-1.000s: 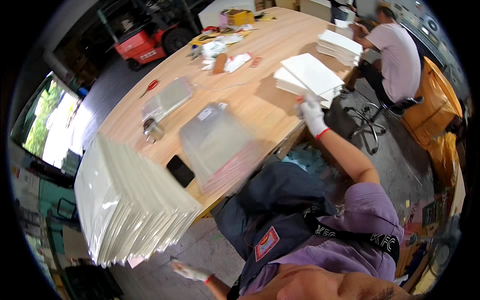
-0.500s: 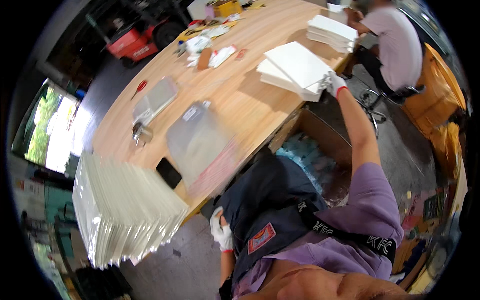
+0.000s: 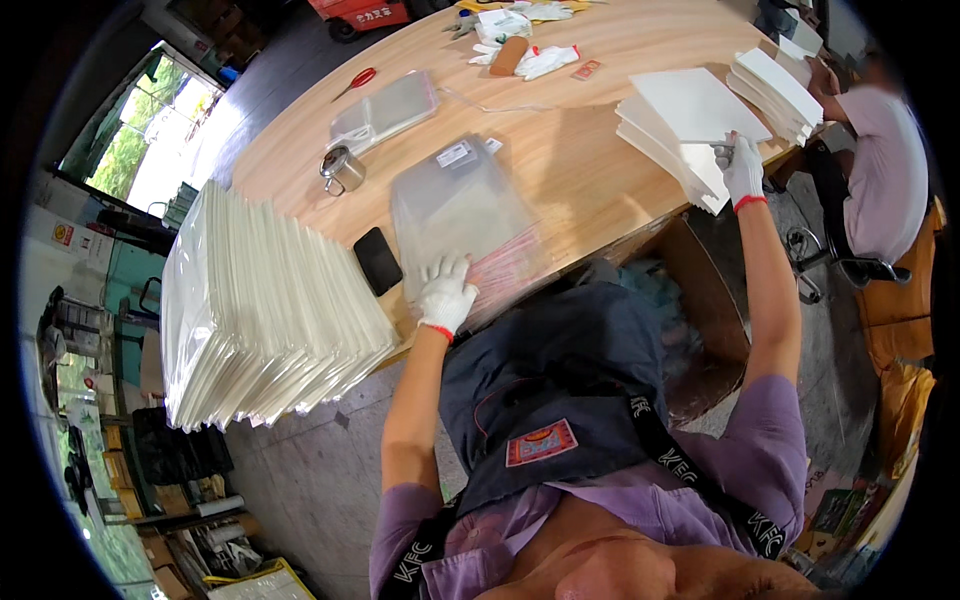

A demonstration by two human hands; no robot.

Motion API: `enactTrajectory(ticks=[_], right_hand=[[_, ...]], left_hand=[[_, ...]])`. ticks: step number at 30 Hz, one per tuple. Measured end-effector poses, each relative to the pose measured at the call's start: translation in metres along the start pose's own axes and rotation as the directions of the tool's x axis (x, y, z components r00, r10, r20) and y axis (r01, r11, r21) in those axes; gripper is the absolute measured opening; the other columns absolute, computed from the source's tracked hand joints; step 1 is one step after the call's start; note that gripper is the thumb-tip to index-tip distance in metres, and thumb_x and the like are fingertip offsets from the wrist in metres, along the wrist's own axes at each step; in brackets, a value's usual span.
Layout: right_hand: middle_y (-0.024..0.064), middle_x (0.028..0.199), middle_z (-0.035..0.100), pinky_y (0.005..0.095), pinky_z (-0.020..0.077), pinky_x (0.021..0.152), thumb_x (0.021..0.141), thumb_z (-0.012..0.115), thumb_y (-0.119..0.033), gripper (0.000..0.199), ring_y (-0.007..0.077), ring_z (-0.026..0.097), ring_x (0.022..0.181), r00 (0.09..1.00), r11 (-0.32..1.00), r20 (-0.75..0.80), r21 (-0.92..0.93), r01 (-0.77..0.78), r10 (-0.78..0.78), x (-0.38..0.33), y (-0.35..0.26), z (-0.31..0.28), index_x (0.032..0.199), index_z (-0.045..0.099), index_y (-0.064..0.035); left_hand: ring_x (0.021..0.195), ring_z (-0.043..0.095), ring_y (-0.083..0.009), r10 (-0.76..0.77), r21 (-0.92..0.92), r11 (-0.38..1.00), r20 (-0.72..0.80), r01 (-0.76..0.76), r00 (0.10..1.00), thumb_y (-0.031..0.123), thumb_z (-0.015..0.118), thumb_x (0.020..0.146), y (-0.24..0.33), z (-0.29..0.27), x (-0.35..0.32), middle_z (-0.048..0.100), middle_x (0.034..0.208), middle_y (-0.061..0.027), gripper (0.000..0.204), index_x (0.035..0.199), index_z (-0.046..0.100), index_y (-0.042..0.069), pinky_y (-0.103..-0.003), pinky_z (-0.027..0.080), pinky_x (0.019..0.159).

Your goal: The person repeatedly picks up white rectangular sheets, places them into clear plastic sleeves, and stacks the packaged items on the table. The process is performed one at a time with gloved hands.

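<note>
My left hand (image 3: pixel 446 292), in a white glove with a red cuff, lies with fingers spread on the near left corner of a pile of clear plastic bags (image 3: pixel 455 205). Those bags have pink-red strips along their near edge. On the right my right hand (image 3: pixel 742 167), gloved the same way, pinches the near edge of a white board (image 3: pixel 690 100). That board lies on top of an uneven white stack (image 3: pixel 665 150) at the table's edge; the thumb side is up and the other fingers are partly hidden.
A tall pile of plastic-wrapped white boards (image 3: pixel 270 310) stands at the left, beside a black phone (image 3: pixel 378 260). Farther back are a metal cup (image 3: pixel 343 170), more clear bags (image 3: pixel 385 108), red scissors (image 3: pixel 357 80) and gloves (image 3: pixel 548 62). A cardboard box (image 3: pixel 705 280) is below; a co-worker (image 3: pixel 880 150) sits right.
My left hand has come up from beside my apron onto the clear bags. The right hand still grips the white stack's edge, and the view has turned.
</note>
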State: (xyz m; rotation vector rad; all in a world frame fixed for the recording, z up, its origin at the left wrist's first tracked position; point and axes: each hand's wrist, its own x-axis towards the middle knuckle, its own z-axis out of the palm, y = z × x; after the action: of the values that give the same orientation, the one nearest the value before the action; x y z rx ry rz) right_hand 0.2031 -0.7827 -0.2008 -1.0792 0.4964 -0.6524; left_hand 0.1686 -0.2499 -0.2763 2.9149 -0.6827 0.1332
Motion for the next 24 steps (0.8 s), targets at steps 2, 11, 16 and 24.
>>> enactTrajectory(ticks=[2, 11, 16, 24], right_hand=[[0.0062, 0.065, 0.054, 0.0233, 0.0344, 0.034, 0.087, 0.047, -0.014, 0.013, 0.0136, 0.049, 0.044, 0.999, 1.000, 0.044, 0.014, -0.004, 0.003, -0.022, -0.006, 0.004, 0.094, 0.052, -0.0047], [-0.0029, 0.055, 0.053, 0.0180, 0.0271, 0.026, 0.082, 0.055, -0.020, 0.018, 0.0026, 0.037, 0.031, 0.744, 0.795, 0.281, -0.186, -0.578, 0.607, -0.208, 0.040, 0.033, 0.092, 0.055, -0.0053], [-0.0004, 0.061, 0.055, 0.0189, 0.0232, 0.026, 0.084, 0.053, -0.021, 0.019, 0.0058, 0.036, 0.030, 0.567, 0.709, 0.434, -0.337, -0.619, 0.701, -0.232, 0.077, 0.013, 0.096, 0.054, -0.0056], [0.0040, 0.061, 0.054, 0.0207, 0.0273, 0.028, 0.086, 0.052, -0.020, 0.017, 0.0099, 0.041, 0.034, 0.643, 0.711, 0.469, 0.045, -0.701, 0.605, -0.242, 0.132, -0.006, 0.097, 0.050, -0.0064]], left_hand=[[0.112, 0.044, -0.0309, 0.035, -0.007, 0.999, 0.010, -0.035, 0.999, 0.020, 0.057, 0.074, 0.009, -0.004, 0.016, 0.049, 0.121, -0.0119, 0.040, 0.112, 0.053, 0.012, -0.046, 0.030, 0.097], [0.093, 0.051, -0.0329, -0.018, -0.127, 0.992, 0.005, 0.019, 1.000, 0.006, 0.058, 0.067, -0.014, -0.001, 0.042, 0.054, 0.096, -0.0116, 0.037, 0.103, 0.052, 0.011, -0.040, 0.044, 0.079], [0.092, 0.053, -0.0290, -0.152, -0.356, 0.929, -0.112, 0.103, 0.982, 0.003, 0.053, 0.070, -0.020, -0.006, 0.027, 0.057, 0.096, -0.0107, 0.028, 0.096, 0.058, 0.011, -0.036, 0.044, 0.077], [0.080, 0.057, -0.0261, -0.234, -0.305, 0.935, -0.143, 0.182, 0.962, -0.002, 0.052, 0.067, 0.006, -0.029, 0.026, 0.059, 0.093, -0.0057, 0.034, 0.097, 0.061, 0.012, -0.035, 0.047, 0.070]])
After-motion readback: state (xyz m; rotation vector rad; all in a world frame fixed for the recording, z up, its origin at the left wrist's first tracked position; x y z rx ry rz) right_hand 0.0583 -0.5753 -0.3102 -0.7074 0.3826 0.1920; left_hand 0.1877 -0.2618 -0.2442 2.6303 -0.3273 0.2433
